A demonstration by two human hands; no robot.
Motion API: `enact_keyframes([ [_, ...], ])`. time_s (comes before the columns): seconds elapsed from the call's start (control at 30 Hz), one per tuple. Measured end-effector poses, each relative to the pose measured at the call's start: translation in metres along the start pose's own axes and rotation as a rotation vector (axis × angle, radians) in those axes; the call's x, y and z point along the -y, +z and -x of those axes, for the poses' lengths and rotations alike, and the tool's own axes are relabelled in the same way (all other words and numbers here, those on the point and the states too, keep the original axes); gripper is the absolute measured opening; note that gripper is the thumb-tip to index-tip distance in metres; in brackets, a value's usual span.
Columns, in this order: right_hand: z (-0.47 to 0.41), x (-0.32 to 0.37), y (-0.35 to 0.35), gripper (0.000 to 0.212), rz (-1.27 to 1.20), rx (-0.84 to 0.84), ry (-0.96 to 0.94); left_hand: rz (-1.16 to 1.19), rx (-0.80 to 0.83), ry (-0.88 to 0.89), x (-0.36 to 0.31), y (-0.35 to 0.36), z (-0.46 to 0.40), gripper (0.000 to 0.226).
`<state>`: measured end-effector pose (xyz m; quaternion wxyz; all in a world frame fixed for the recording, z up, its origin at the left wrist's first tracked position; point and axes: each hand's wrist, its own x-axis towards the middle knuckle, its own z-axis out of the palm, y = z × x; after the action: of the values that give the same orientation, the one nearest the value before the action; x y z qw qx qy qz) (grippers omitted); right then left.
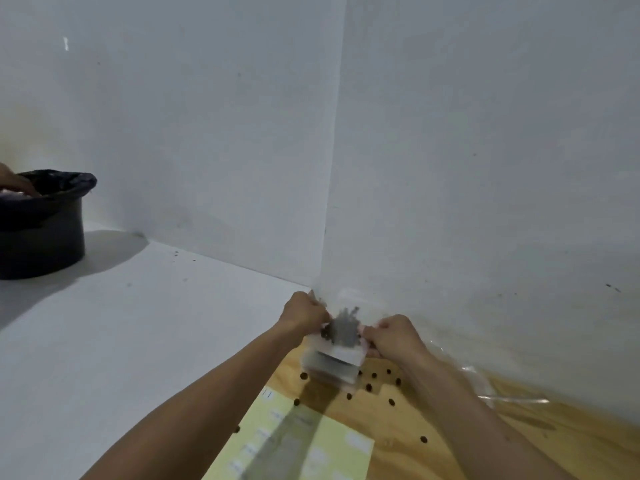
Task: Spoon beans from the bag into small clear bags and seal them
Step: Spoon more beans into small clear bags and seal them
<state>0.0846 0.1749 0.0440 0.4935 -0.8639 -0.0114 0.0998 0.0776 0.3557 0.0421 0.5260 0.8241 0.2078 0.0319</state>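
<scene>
Hands, left [304, 315] and right [391, 336], pinching opposite top corners of small clear plastic bag [341, 332] mid-frame; limp, light, slippery, best held along seal strip.

This looks like a plain, improvised packing station rather than a kitchen or shop. Bare white partition walls [207, 133] meet in a corner and close in the space on two sides. The worktop [450, 427] is unfinished light plywood, adjoining a white surface [104, 323] on the left. Loose dark beans [369, 387] lie scattered over the wood beside a yellow sheet of labels [294, 441]. A black bin [41, 237] lined with a dark bag stands against the wall, another person's hand [14, 181] reaching into it.
</scene>
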Motion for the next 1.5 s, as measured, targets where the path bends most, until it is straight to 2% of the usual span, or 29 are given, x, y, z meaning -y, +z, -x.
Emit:
enact_keyframes([
  [0.2,-0.013,-0.013,0.03,0.029,0.393,-0.028,0.035,-0.135,0.058,-0.04,0.028,0.01,-0.016,0.016],
  [0.3,-0.015,-0.015,0.033,0.024,0.383,0.007,0.038,-0.157,0.054,-0.05,0.028,0.01,-0.017,0.017],
  [0.37,-0.018,-0.016,0.032,0.024,0.388,0.032,0.037,-0.165,0.043,-0.05,0.03,0.011,-0.02,0.028],
  [0.5,-0.021,-0.016,0.034,0.03,0.396,0.029,0.037,-0.214,0.073,-0.035,0.031,0.013,-0.023,0.02],
  [0.63,-0.02,-0.016,0.032,0.032,0.405,0.037,0.037,-0.237,0.056,-0.021,0.033,0.014,-0.022,0.033],
  [0.7,-0.018,-0.016,0.026,0.032,0.394,0.03,0.033,-0.256,0.031,0.011,0.034,0.014,-0.019,0.028],
  [0.8,-0.014,-0.013,0.009,0.036,0.37,0.004,0.002,-0.28,-0.03,0.082,0.028,0.016,-0.007,0.011],
  [0.83,-0.012,-0.01,0.001,0.036,0.353,-0.007,-0.011,-0.274,-0.051,0.106,0.023,0.018,-0.002,0.012],
  [0.9,-0.006,-0.006,-0.018,0.038,0.336,-0.039,-0.033,-0.263,-0.12,0.174,0.009,0.024,0.009,0.034],
  [0.93,-0.002,-0.005,-0.028,0.039,0.343,-0.066,-0.048,-0.247,-0.154,0.217,0.001,0.028,0.016,0.037],
  [1.03,0.015,-0.009,-0.066,0.042,0.365,-0.166,-0.085,-0.169,-0.192,0.356,-0.025,0.047,0.041,0.031],
  [1.2,0.057,-0.043,-0.146,0.038,0.418,-0.345,-0.012,-0.07,-0.083,0.527,-0.062,0.105,0.093,0.021],
  [1.3,0.087,-0.078,-0.194,0.04,0.486,-0.4,0.077,-0.078,0.084,0.596,-0.075,0.152,0.128,0.021],
  [1.5,0.159,-0.149,-0.252,0.039,0.668,-0.381,0.382,-0.364,0.472,0.615,-0.075,0.247,0.192,0.033],
])
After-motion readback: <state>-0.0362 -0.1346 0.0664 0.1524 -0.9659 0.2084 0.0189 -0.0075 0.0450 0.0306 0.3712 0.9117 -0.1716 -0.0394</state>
